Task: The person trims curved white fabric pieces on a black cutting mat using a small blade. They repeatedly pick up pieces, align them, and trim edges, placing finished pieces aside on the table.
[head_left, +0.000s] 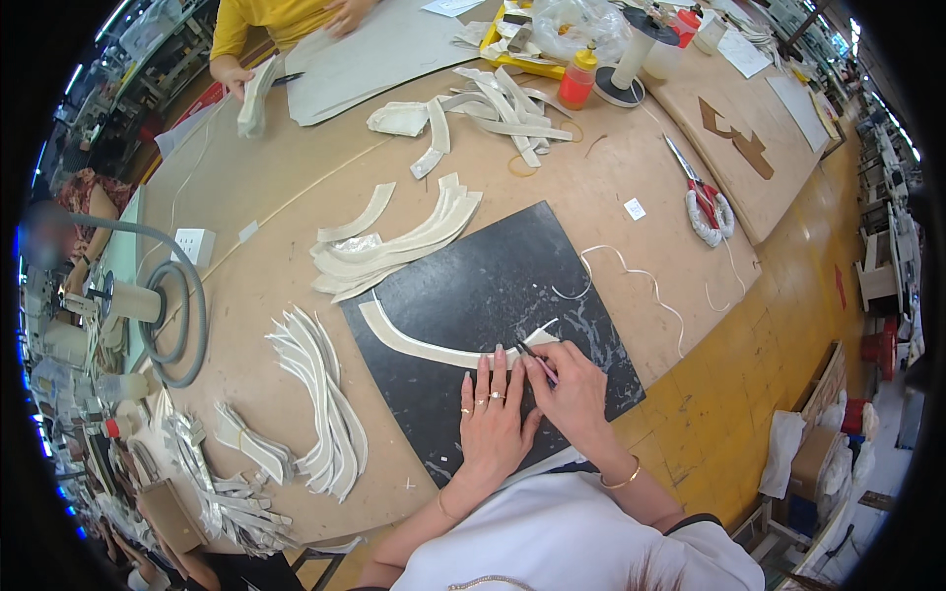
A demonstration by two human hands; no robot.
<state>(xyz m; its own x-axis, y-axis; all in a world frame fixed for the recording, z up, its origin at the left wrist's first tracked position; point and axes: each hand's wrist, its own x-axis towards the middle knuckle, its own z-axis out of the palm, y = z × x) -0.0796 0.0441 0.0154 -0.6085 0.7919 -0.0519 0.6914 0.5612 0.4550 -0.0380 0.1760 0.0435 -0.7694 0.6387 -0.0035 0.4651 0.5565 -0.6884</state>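
A curved cream fabric strip (404, 341) with a white edging lies on a black cutting mat (493, 261) in front of me. My left hand (493, 424) rests flat with its fingers stretched out, the fingertips pressing on the strip's lower edge. Close beside it, my right hand (572, 389) pinches a slim, pen-like tool (537, 362) with a dark tip and a pinkish end. The tool's tip meets the strip near its right end, where the white edging sticks out. The fingers partly hide the tool, so its exact kind does not show.
Stacks of curved cream strips lie beyond the mat (404, 241) and to its left (330, 414). Red-handled scissors (705, 202) and loose white cord (641, 271) are on the right. A red bottle (578, 79) and a spool stand (631, 64) stand farther back. A person in yellow (266, 25) works across the table.
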